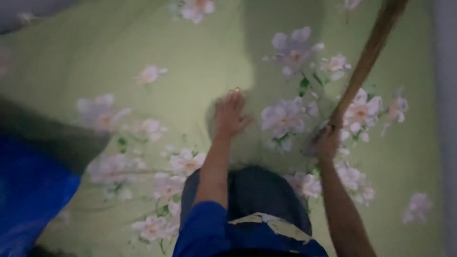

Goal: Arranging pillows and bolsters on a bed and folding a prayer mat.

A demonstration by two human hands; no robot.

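A light green bedsheet printed with pale pink flowers fills the view. My left hand lies flat on the sheet near the middle, fingers spread, holding nothing. My right hand grips the lower end of a long brown wooden stick, which slants up to the top right edge above the sheet. My blue short sleeve and dark trousers show at the bottom centre.
A blue cloth with a dark band over it lies at the left edge. A grey strip, maybe a wall or bed edge, runs down the right side. The picture is dim and blurred.
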